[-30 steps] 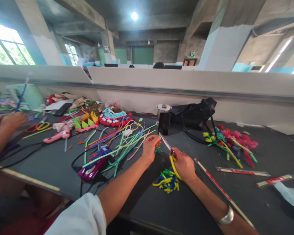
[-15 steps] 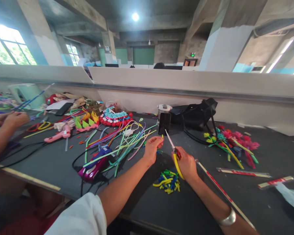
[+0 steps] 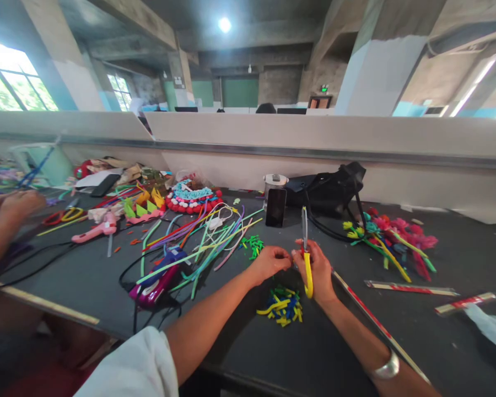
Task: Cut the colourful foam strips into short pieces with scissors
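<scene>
My right hand (image 3: 319,271) is closed around a pair of scissors (image 3: 308,278) with yellow handles, the blades pointing up and away from me. Close beside it, my left hand (image 3: 268,264) has its fingertips pinched together near the right fingers; whatever they hold is too small to make out. Below both hands lies a heap of short cut yellow, blue and green pieces (image 3: 284,310), which look like snipped pipe cleaners. Beyond my left hand is a smaller pile of green pieces (image 3: 253,246) with a few yellow ones.
Long pipe cleaners (image 3: 200,252) and a purple device (image 3: 154,288) lie left. A phone (image 3: 275,208) leans ahead, near a black bag (image 3: 334,190). Fuzzy flowers (image 3: 409,234) and a long packaged strip (image 3: 367,314) lie right. A co-worker's hands (image 3: 19,207) are far left, near a pink glue gun (image 3: 99,227).
My left hand has moved down and to the right, uncovering the green pile. The scissors have swung from pointing up-left at its fingers to nearly straight ahead. The hands are closer together.
</scene>
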Action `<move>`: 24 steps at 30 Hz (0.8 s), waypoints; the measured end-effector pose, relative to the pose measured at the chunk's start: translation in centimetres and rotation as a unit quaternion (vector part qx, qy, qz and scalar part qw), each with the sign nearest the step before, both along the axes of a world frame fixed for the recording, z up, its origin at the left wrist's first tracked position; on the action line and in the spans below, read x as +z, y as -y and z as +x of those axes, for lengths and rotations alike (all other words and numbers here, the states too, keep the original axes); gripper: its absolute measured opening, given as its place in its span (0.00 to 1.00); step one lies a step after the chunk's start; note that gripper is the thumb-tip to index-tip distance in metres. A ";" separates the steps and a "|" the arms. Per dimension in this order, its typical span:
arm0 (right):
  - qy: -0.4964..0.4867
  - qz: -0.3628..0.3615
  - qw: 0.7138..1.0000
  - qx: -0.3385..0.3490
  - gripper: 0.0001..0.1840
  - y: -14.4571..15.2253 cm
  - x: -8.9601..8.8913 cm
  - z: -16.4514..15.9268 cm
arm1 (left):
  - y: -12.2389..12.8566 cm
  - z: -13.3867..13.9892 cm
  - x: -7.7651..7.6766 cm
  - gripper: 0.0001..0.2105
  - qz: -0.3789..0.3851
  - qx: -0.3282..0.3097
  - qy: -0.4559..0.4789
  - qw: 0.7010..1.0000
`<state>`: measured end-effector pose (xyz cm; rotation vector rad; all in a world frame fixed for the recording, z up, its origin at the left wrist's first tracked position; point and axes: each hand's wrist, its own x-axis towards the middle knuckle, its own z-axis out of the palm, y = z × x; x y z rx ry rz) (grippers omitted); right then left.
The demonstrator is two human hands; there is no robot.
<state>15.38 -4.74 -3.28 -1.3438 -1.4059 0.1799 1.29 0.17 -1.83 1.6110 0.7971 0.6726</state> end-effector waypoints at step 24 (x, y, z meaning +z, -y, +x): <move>-0.015 -0.037 0.998 -0.053 0.22 0.1 0.3 0.0 | 1.0 0.5 -0.2 0.02 0.295 0.069 -0.068 0.951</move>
